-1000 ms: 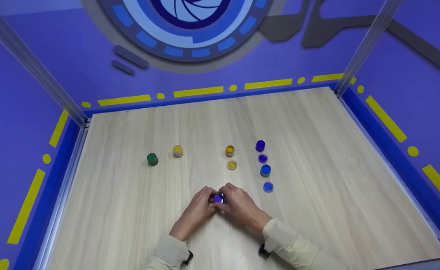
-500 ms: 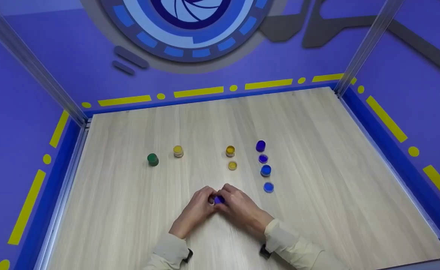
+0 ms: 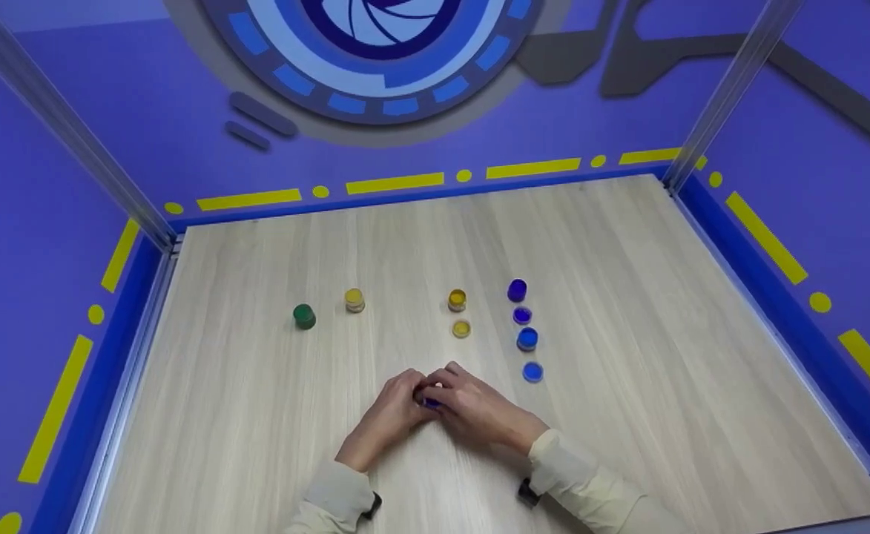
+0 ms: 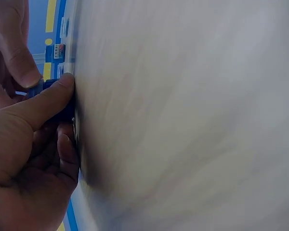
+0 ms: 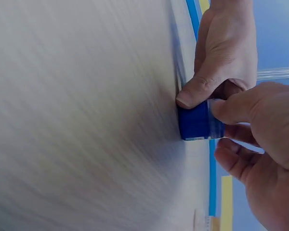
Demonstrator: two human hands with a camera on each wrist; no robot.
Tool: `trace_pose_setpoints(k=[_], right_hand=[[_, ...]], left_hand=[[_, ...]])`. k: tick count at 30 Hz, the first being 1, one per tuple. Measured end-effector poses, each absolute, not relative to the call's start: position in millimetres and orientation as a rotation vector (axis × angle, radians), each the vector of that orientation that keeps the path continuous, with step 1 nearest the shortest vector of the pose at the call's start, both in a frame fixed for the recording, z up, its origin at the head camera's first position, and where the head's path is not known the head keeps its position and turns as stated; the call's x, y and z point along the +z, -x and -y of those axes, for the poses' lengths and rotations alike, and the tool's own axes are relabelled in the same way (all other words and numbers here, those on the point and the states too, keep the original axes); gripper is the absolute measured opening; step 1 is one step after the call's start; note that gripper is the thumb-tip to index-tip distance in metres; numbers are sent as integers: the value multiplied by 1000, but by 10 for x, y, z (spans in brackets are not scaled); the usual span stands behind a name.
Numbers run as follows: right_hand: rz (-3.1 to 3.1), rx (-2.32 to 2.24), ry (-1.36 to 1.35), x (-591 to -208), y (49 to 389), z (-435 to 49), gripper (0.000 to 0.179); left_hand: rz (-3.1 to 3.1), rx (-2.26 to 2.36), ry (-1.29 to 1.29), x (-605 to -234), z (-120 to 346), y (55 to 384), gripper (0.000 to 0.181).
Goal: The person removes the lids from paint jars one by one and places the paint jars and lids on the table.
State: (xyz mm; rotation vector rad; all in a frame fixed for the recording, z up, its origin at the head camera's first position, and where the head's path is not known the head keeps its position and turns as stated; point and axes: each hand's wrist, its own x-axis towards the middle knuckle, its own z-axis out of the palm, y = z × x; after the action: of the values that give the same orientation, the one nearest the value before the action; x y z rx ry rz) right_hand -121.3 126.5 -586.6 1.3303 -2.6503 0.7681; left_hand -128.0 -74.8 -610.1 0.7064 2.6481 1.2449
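Observation:
A small dark blue paint jar (image 5: 193, 121) stands on the table near its front, between my two hands. With thumb and fingers, my left hand (image 3: 390, 411) grips the jar's body low down, as the left wrist view shows. My right hand (image 3: 483, 408) pinches the jar's clear-sided lid (image 5: 215, 120) at the top. The lid is still on the jar; whether it is loose I cannot tell. From the head view, my right fingers hide most of the jar.
Open jars of yellow (image 3: 457, 300), purple (image 3: 518, 290) and blue (image 3: 527, 339) paint stand beyond my hands. Their lids, yellow (image 3: 461, 328), purple (image 3: 522, 315) and blue (image 3: 532, 371), lie on the table. Further left stand a green jar (image 3: 304, 317) and a pale yellow jar (image 3: 354, 300).
My right hand has turned and shifted its fingers over the lid, so the bright purple top seen earlier is now mostly covered. My left hand keeps its hold on the jar.

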Motion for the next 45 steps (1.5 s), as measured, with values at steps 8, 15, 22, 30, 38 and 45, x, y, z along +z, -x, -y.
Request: trace_pose_setpoints(k=[8,15,22,30,38,45], right_hand=[[2712,1058,-1129,-5909,1185,-1318,30],[2758,1144,-588,-5855,1158,-1241,22],[2742,860,-559,-5829,1069,-1093,31],[2752,721,-596,-5831,997,-966,29],[2760,652,-686,-5841,1005,-977,23],[2745,626,-931,-5809,1075,-1067,16]], left_hand=[[-2651,1268,-733,-6120,737,1273,28],[-2637,1288,-709,-6114,728,1284,30],[-2675,1286,-758,-6131,735,1271,28],[-2732,1218,-807,-6128,732,1268,25],[-2718,1226,-782,-6131,724,1280,26],[-2704,1263,-817,-6125,733,1279,26]])
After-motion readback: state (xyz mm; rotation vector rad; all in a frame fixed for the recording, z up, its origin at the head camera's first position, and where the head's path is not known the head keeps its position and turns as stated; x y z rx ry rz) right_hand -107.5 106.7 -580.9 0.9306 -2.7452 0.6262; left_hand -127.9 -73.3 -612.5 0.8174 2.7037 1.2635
